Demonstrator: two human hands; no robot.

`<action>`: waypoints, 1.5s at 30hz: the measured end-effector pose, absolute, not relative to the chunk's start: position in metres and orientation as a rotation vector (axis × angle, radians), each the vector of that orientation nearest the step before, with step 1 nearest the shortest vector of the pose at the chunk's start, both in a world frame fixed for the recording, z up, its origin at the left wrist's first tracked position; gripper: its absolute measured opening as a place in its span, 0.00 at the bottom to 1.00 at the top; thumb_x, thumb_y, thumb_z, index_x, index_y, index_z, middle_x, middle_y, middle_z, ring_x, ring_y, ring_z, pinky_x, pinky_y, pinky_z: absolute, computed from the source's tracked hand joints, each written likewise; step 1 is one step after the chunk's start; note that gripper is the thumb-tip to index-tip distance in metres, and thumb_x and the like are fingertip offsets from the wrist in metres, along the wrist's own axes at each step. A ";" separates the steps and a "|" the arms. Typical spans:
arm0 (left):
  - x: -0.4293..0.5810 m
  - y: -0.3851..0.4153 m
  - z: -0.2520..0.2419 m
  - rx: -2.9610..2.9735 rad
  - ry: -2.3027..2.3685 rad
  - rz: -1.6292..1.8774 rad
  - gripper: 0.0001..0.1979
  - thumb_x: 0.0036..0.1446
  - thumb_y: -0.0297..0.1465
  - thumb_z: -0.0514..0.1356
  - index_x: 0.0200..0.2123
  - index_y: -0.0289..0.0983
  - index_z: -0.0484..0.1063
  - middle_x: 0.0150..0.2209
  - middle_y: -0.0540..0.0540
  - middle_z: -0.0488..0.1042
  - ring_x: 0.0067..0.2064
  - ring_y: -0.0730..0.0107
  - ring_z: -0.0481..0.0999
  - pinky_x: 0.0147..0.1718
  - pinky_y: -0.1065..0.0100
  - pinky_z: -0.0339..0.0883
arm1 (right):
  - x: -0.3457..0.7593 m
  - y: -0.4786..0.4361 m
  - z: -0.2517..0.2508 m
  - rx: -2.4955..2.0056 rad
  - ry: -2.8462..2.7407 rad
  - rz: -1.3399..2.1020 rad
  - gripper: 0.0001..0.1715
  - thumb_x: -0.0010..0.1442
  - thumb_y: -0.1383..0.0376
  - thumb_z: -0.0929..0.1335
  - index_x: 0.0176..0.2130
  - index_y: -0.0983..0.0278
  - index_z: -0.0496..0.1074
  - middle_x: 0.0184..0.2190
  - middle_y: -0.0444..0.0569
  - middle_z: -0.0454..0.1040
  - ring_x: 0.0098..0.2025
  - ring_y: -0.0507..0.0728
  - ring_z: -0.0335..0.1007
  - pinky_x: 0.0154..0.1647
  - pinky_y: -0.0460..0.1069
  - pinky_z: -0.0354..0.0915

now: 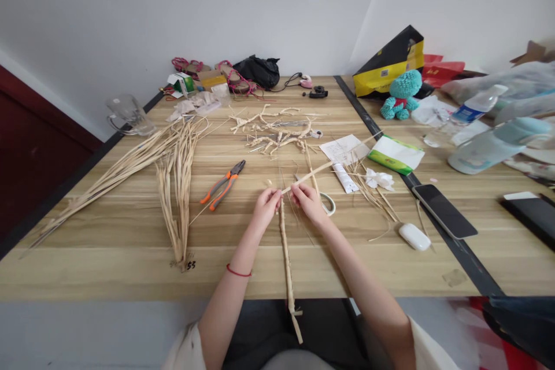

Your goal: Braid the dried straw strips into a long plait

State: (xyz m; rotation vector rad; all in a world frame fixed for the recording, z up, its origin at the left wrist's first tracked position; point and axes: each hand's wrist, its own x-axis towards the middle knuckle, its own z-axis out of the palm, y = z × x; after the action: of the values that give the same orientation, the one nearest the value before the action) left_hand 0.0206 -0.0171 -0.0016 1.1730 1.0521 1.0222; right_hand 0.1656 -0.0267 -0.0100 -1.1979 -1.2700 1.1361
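My left hand (267, 202) is closed, its fingertips pinching the top of a long wrapped straw stem (285, 243). That stem hangs down past the table's front edge, with a small side stub near its lower end. Close beside it, my right hand (306, 199) pinches a flat straw strip (315, 171), which reaches from the stem's top up to the right. Scissors (328, 203) with a pale handle lie by my right hand, partly hidden. Pliers (224, 185) with orange and grey handles lie left of my left hand.
Straw bundles (182, 185) spread over the left side. Wrapped straw pieces (277, 139) lie further back. On the right are a white tube (345, 178), loose straw (376, 199), a tissue pack (396, 154), a phone (444, 210) and a white case (414, 236). A glass mug (130, 114) stands at the left edge.
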 end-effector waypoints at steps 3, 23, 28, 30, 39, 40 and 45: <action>0.021 -0.016 -0.006 1.175 1.041 0.976 0.17 0.50 0.44 0.59 0.25 0.35 0.65 0.18 0.55 0.61 0.20 0.79 0.59 0.21 0.74 0.51 | 0.167 -0.027 -0.008 -1.152 -1.261 1.197 0.22 0.60 0.50 0.63 0.24 0.63 0.65 0.19 0.41 0.60 0.21 0.50 0.54 0.25 0.48 0.52; 0.020 -0.018 0.002 1.270 0.917 0.938 0.18 0.51 0.45 0.59 0.24 0.36 0.65 0.17 0.55 0.59 0.20 0.79 0.57 0.21 0.73 0.50 | 0.164 -0.034 0.002 -0.977 -1.363 1.455 0.19 0.60 0.53 0.62 0.24 0.61 0.64 0.22 0.44 0.64 0.24 0.53 0.57 0.29 0.49 0.58; 0.020 -0.019 0.006 1.241 0.939 0.954 0.18 0.51 0.45 0.59 0.22 0.36 0.65 0.17 0.55 0.58 0.20 0.79 0.56 0.21 0.73 0.50 | 0.163 -0.034 0.002 -0.999 -1.415 1.438 0.20 0.61 0.53 0.60 0.23 0.60 0.63 0.22 0.45 0.64 0.24 0.53 0.58 0.31 0.50 0.59; 0.020 -0.019 0.006 1.226 0.951 0.975 0.18 0.51 0.44 0.58 0.22 0.36 0.64 0.16 0.55 0.57 0.20 0.79 0.55 0.21 0.73 0.49 | 0.162 -0.035 0.002 -0.980 -1.424 1.428 0.20 0.61 0.54 0.59 0.23 0.60 0.64 0.22 0.45 0.64 0.24 0.53 0.58 0.31 0.50 0.59; 0.020 -0.019 0.006 1.242 0.958 0.997 0.18 0.51 0.44 0.59 0.21 0.36 0.64 0.16 0.55 0.57 0.20 0.79 0.56 0.21 0.73 0.50 | 0.160 -0.036 0.003 -1.020 -1.484 1.379 0.19 0.62 0.56 0.57 0.25 0.60 0.63 0.20 0.43 0.62 0.23 0.53 0.58 0.31 0.49 0.59; 0.020 -0.018 0.006 1.249 0.948 0.986 0.19 0.51 0.45 0.60 0.21 0.36 0.64 0.16 0.55 0.58 0.20 0.79 0.57 0.21 0.73 0.51 | 0.160 -0.036 0.003 -1.026 -1.493 1.369 0.19 0.62 0.57 0.57 0.24 0.60 0.63 0.19 0.43 0.61 0.23 0.53 0.57 0.31 0.49 0.59; 0.022 -0.018 0.005 1.243 0.927 0.951 0.19 0.49 0.47 0.61 0.23 0.37 0.62 0.18 0.54 0.63 0.20 0.77 0.60 0.20 0.73 0.53 | 0.161 -0.033 0.002 -1.024 -1.535 1.360 0.18 0.61 0.61 0.57 0.21 0.59 0.60 0.17 0.44 0.60 0.22 0.54 0.56 0.28 0.49 0.58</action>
State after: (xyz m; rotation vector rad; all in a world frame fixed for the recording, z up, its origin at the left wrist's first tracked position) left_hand 0.0216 -0.0184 0.0051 1.2431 0.9266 0.9511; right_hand 0.1609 -0.0332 0.0024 -1.0241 -1.5347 1.3601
